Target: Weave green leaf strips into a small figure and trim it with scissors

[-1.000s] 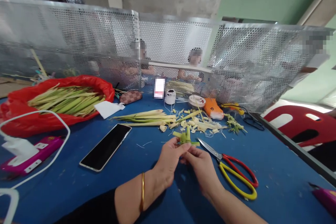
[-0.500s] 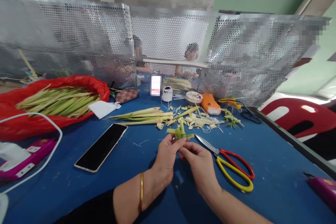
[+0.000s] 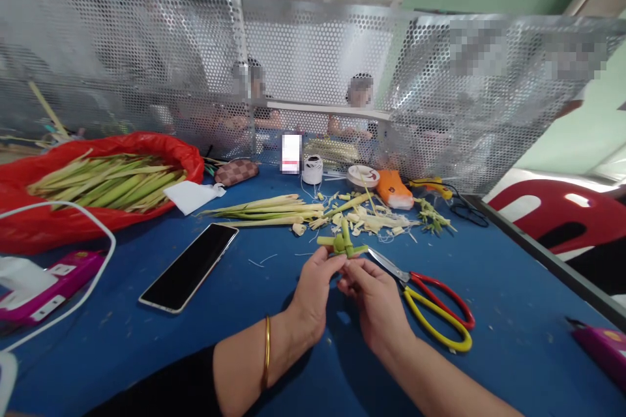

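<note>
Folded green strips (image 3: 340, 245), pinched by fingertips.
Left hand (image 3: 313, 290) and right hand (image 3: 379, 300) grip them; scissors (image 3: 409, 277) lie just beside.

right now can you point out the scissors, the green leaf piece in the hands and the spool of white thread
Scissors (image 3: 403, 276): head view, on the metal near the pivot.
Green leaf piece (image 3: 340, 245): head view, on its folded middle.
Spool of white thread (image 3: 312, 173): head view, on its wound side.

Blue flat-topped tbl (image 3: 235, 300), & on it we've got black rectangular phone (image 3: 189, 268), red-and-yellow-handled metal scissors (image 3: 405, 279), long pale-green stalks (image 3: 268, 210), red plastic bag (image 3: 190, 156)!
</note>
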